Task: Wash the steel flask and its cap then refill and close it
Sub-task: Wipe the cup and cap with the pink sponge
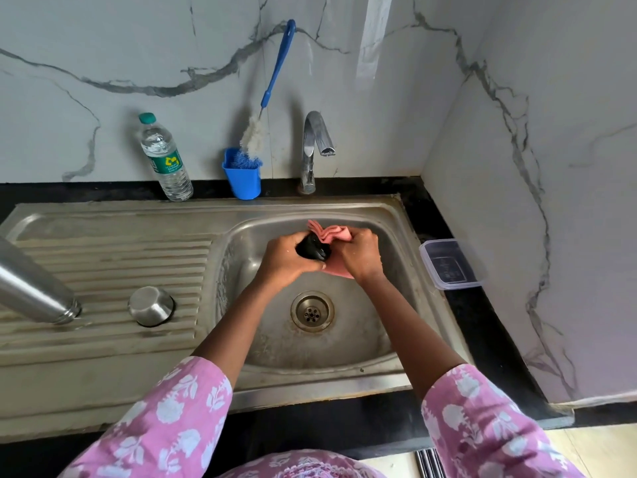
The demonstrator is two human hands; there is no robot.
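Over the sink basin (pixel 362 339) my left hand (pixel 286 258) grips a small black cap part (pixel 312 251). My right hand (pixel 362 255) holds a pink cloth (pixel 332 234) bunched against that black part. The steel flask (pixel 32 288) stands mouth down on the drainboard at the far left, its upper end cut off by the frame edge. A steel cup-shaped cap (pixel 151 305) sits upside down on the drainboard beside it.
A plastic water bottle (pixel 165 158) stands at the back wall. Next to it a blue holder (pixel 243 177) carries a blue-handled bottle brush (pixel 272 88). The tap (pixel 315 146) is off. A clear lidded container (pixel 448 263) lies on the black counter right of the sink.
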